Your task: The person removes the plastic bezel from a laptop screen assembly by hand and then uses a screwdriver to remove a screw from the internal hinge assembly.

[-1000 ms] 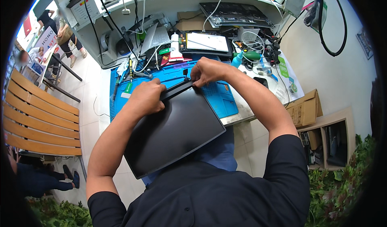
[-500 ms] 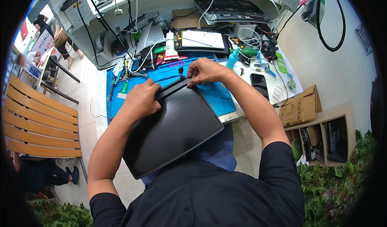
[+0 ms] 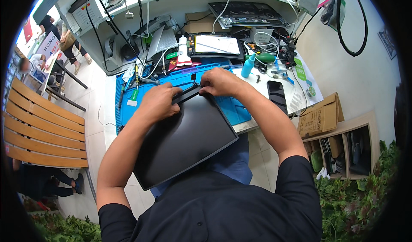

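A dark laptop screen (image 3: 184,143) with a thin frame rests tilted across my lap, its far edge against the work table. Along that far edge runs a black strip (image 3: 187,95), and a small black hinge-like piece (image 3: 194,77) sticks up near its right end. My left hand (image 3: 159,102) is closed over the far edge, left of the strip. At the far right corner, my right hand (image 3: 219,83) pinches the edge, fingers bent. Both sets of fingertips are partly hidden. Beneath the hands lies a blue repair mat (image 3: 169,82).
A light-blue bottle (image 3: 247,66) and a black phone (image 3: 277,94) stand or lie right of the mat. Behind are a white tube (image 3: 183,53), a white-topped tablet-like device (image 3: 217,44), cables and opened laptop parts (image 3: 249,14). A cardboard box (image 3: 319,116) sits at right, a wooden bench (image 3: 45,126) at left.
My left hand has shifted slightly right and up along the screen's far edge. My right hand has come a little lower and nearer to it, fingers closer to the corner.
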The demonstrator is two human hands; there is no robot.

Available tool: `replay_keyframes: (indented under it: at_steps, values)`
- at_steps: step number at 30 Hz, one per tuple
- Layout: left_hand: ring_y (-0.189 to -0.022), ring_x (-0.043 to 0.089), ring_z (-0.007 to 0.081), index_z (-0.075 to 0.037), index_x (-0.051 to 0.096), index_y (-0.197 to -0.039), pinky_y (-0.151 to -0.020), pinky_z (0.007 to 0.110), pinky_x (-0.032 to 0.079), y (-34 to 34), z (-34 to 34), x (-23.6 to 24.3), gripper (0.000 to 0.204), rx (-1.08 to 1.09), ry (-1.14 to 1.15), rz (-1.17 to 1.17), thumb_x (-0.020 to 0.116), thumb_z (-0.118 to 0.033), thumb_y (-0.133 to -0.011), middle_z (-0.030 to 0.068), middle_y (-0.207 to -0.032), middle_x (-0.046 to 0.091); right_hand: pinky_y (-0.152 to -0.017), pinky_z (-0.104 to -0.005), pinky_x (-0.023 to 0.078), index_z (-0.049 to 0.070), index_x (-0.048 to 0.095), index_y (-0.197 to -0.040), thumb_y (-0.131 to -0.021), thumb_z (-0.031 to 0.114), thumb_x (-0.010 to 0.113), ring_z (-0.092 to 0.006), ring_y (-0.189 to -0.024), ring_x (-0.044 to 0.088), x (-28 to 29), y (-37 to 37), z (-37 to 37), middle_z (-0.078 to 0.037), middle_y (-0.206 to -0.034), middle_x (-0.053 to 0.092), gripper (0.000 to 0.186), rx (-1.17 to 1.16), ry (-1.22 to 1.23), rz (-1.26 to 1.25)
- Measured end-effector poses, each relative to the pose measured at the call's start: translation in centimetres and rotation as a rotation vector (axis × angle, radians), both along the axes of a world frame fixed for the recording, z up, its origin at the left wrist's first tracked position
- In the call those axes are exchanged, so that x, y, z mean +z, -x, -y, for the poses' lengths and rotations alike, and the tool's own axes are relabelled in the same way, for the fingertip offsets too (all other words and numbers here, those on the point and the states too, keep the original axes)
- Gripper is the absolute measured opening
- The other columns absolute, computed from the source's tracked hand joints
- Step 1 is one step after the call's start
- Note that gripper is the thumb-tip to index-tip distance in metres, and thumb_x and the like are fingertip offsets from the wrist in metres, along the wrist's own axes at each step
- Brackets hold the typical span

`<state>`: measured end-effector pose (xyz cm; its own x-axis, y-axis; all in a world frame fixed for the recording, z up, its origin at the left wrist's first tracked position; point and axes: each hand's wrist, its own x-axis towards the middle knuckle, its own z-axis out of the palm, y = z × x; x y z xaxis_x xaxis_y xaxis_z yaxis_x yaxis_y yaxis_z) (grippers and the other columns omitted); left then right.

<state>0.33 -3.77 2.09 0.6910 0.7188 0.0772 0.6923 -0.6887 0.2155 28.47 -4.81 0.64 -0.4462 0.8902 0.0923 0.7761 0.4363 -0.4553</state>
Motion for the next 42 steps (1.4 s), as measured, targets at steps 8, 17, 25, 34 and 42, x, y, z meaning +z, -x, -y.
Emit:
replay_keyframes:
  at_steps: [8, 17, 25, 34, 42]
  values:
    - [-0.101, 0.074, 0.0377, -0.009, 0.08, -0.119, -0.092, 0.048, 0.061, -0.5, 0.3, 1.0, 0.045, -0.002, -0.01, -0.093, 0.079, -0.022, -0.076, 0.0132, -0.112, 0.073, -0.083, -0.0484, 0.059, 0.003, 0.079, -0.096, -0.091, 0.028, 0.083, -0.0393, -0.093, 0.075, 1.0, 0.2, 0.9, -0.018, -0.094, 0.079, 0.026, 0.031, -0.037, 0.078]
    - [-0.098, 0.074, 0.0377, -0.008, 0.079, -0.115, -0.091, 0.047, 0.06, -0.3, 0.6, 1.0, 0.042, 0.001, -0.023, -0.095, 0.08, -0.022, -0.076, 0.0137, -0.111, 0.074, -0.086, -0.0508, 0.057, 0.002, 0.076, -0.096, -0.093, 0.026, 0.08, -0.0413, -0.098, 0.073, 1.2, 0.7, 1.5, -0.018, -0.097, 0.077, 0.025, 0.011, -0.036, 0.113]
    - [-0.103, 0.073, 0.0413, -0.004, 0.079, -0.114, -0.094, 0.049, 0.059, -1.4, 0.4, 1.4, 0.042, 0.019, 0.01, -0.18, 0.077, -0.019, -0.075, 0.0195, -0.113, 0.074, -0.088, -0.0516, 0.056, 0.001, 0.075, -0.098, -0.096, 0.022, 0.076, -0.0419, -0.102, 0.072, 1.0, 1.0, 1.0, -0.02, -0.099, 0.076, 0.021, 0.038, -0.016, 0.192]
    - [-0.098, 0.073, 0.0434, -0.002, 0.081, -0.109, -0.092, 0.051, 0.06, -1.2, 0.3, 1.3, 0.039, -0.001, 0.0, -0.157, 0.071, -0.019, -0.075, 0.0206, -0.111, 0.074, -0.09, -0.0517, 0.057, 0.001, 0.078, -0.103, -0.094, 0.018, 0.067, -0.0429, -0.1, 0.073, 0.5, 0.1, -0.1, -0.024, -0.101, 0.077, 0.022, 0.036, 0.05, 0.109]
    - [-0.098, 0.072, 0.047, 0.003, 0.077, -0.098, -0.093, 0.053, 0.06, -1.0, 0.4, 1.6, 0.029, -0.014, 0.023, -0.169, 0.066, -0.015, -0.078, 0.0242, -0.108, 0.072, -0.096, -0.0491, 0.057, -0.001, 0.079, -0.108, -0.087, 0.015, 0.055, -0.0423, -0.105, 0.073, 0.9, 0.1, -0.4, -0.026, -0.106, 0.078, 0.036, 0.018, 0.143, 0.059]
